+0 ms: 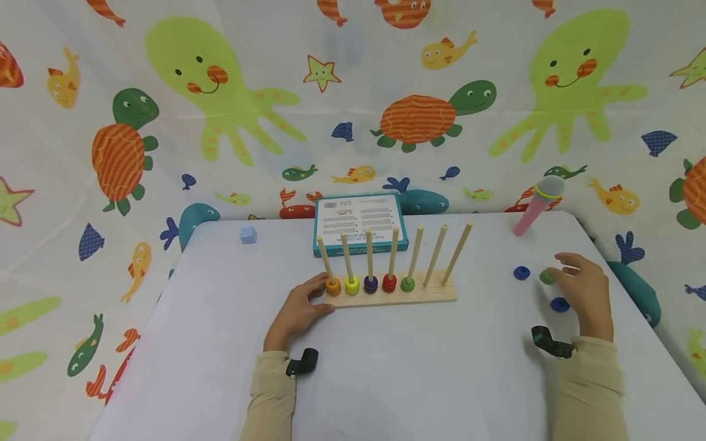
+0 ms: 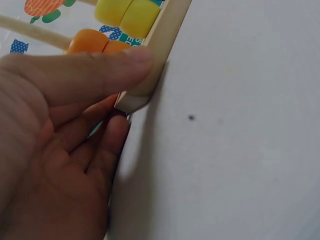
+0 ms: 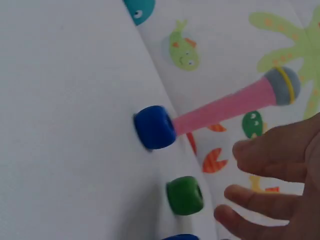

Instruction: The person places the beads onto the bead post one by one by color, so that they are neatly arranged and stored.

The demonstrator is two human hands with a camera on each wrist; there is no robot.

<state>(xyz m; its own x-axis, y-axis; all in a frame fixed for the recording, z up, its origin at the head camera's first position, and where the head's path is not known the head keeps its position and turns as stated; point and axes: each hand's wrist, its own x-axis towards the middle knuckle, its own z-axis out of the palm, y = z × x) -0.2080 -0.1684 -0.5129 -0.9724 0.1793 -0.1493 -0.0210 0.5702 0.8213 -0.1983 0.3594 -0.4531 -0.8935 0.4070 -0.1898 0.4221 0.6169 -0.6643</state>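
Note:
A wooden peg stand [image 1: 393, 299] with upright pegs lies across the table. My left hand [image 1: 300, 309] grips its left end, thumb along the front edge in the left wrist view. Orange beads [image 1: 333, 286], yellow beads [image 1: 352, 285], dark blue [image 1: 371, 283], red [image 1: 389, 283] and green beads [image 1: 407, 284] sit on its pegs; the two rightmost pegs are bare. My right hand [image 1: 586, 291] hovers by a loose green bead [image 3: 185, 195], fingers spread and apart from it in the right wrist view. Two blue beads, one farther [image 1: 521, 272] and one nearer [image 1: 559, 304], lie beside it.
Behind the stand lies a teal-edged box [image 1: 361, 220] with a printed white face. A pink toy microphone [image 1: 537, 205] stands at the back right, and a light blue cube [image 1: 248, 234] at the back left. A sea-animal patterned cloth [image 1: 353, 73] hangs behind the table.

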